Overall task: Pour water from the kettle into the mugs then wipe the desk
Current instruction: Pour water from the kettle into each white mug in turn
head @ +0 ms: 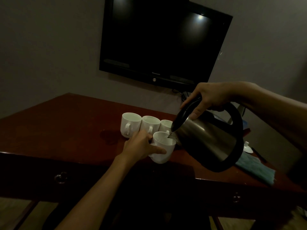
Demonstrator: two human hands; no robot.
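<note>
Your right hand (211,98) tips the steel kettle (207,138), fingers wrapped around its black handle, spout over the front mug (163,147) at the counter (66,127) edge. Your left hand (141,145) grips that mug; three mugs (149,124) stand behind, a teal cloth (254,168) right.

Dim, underexposed room. Ceiling-light glare spots on the television screen (162,42). Wide-angle bending at edges; soft, grainy shadows below it.
</note>
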